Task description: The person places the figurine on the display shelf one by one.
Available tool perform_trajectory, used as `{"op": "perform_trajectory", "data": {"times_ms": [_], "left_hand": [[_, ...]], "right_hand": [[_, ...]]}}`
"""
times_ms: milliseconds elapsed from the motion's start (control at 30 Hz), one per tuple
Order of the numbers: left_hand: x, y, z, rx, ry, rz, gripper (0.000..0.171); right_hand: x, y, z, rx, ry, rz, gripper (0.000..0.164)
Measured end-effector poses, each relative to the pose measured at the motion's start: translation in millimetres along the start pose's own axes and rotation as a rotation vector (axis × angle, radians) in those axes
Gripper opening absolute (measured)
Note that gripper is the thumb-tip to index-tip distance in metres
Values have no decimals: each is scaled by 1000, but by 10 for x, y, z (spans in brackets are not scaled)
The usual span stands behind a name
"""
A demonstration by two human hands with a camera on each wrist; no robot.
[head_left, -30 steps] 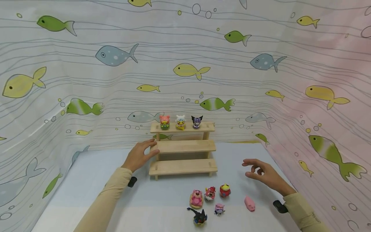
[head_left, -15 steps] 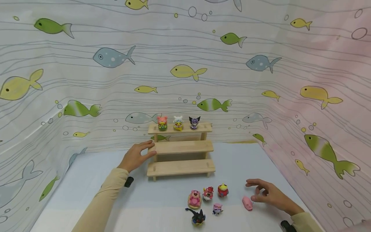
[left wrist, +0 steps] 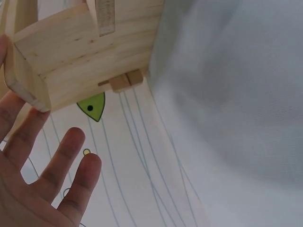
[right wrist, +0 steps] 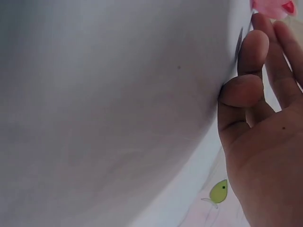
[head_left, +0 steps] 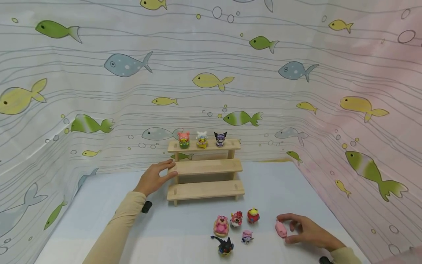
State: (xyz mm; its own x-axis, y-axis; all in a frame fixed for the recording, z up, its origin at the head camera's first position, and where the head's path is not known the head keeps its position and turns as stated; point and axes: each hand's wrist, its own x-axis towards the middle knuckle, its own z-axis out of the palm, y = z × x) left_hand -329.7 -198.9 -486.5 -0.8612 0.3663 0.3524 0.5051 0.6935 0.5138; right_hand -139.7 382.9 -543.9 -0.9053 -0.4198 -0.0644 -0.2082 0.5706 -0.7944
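A three-tier wooden display shelf [head_left: 206,189] stands on the table. My left hand [head_left: 155,178] grips the left end of its middle board, thumb in front and fingers behind. In the left wrist view, fingertips touch the board's end [left wrist: 28,85] while two other fingers stretch free. On the right, my right hand [head_left: 308,231] pinches a small pink toy figure [head_left: 281,229] lying on the table, index finger at its far end and thumb at its near end. The right wrist view shows curled fingers [right wrist: 253,52], with something pink and red at the top corner.
Three figurines [head_left: 202,140] stand on the top board. Left of the right hand are a pink bear [head_left: 221,225], another bear figure [head_left: 236,219], a red and yellow figure [head_left: 253,215], a small pink and purple figure [head_left: 247,237] and a black-winged figure [head_left: 225,246]. Fish-print cloth surrounds the table.
My right hand has come down toward me from above the table to the pink toy figure, and its thumb and index finger have closed round it. The left hand has stayed on the shelf.
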Motion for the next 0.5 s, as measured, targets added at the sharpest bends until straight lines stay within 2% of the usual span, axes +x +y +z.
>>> {"op": "perform_trajectory", "data": {"times_ms": [300, 500], "left_hand": [[-5, 0, -2, -1, -11, -12, 57], [-7, 6, -14, 4, -2, -10, 60]], "right_hand": [[14, -23, 0, -2, -23, -41, 58], [33, -17, 1, 14, -32, -20, 53]]}}
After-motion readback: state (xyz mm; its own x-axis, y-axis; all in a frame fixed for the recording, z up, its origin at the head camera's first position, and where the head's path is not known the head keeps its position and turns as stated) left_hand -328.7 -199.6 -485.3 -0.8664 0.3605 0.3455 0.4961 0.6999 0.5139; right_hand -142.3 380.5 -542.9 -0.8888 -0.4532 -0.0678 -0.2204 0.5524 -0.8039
